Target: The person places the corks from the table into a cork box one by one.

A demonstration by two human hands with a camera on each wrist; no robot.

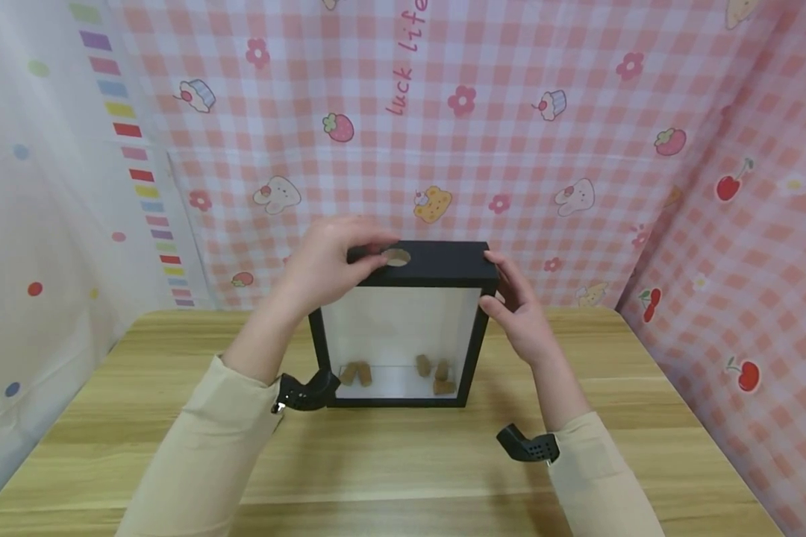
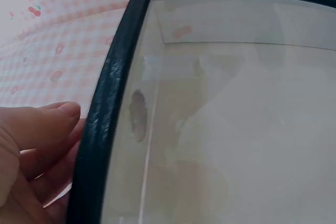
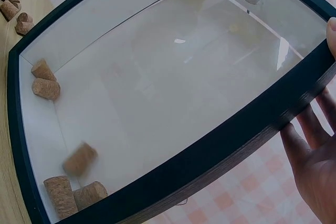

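Observation:
A black-framed display box (image 1: 436,262) with a clear front stands upright on the table. Several corks (image 1: 441,371) lie inside at its bottom, in a left and a right group; one cork (image 3: 80,159) is blurred in the right wrist view. My left hand (image 1: 329,257) is at the round hole (image 1: 397,257) in the box's top, thumb and fingers apart, with nothing visible between them. In the left wrist view its thumb (image 2: 52,121) is beside the frame. My right hand (image 1: 520,313) grips the box's upper right corner, thumb in front and fingers behind.
More loose corks (image 3: 13,3) lie on the wooden table (image 1: 389,470) beside the box, hidden from the head view. A pink checked cloth (image 1: 403,164) hangs behind the table and along its right side. A white dotted cloth (image 1: 47,224) hangs at left.

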